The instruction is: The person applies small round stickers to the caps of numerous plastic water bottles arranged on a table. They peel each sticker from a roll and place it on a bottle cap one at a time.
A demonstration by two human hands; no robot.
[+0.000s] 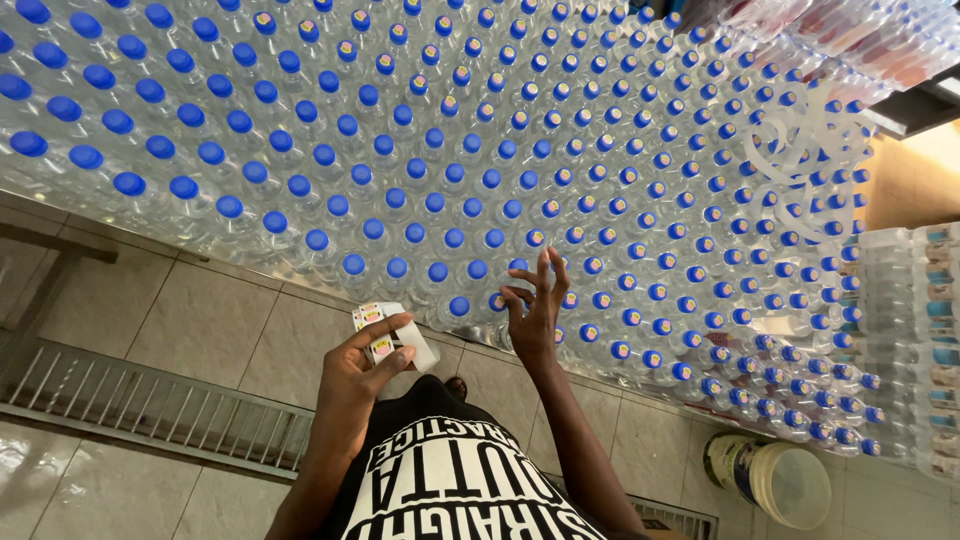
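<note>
Two hands, left grip pinching sticker strip

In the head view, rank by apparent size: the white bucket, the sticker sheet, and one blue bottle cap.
1. White bucket, largest, though partly cut off.
2. Sticker sheet, held in the left hand.
3. Blue bottle cap, smallest; caps shrink with distance.

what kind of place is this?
Probably a bottled-water plant or storeroom. A huge block of clear bottles with blue caps fills the tiled floor, and a floor drain grate runs alongside. The left hand holds a strip of small stickers; the right hand reaches to the caps.
</note>
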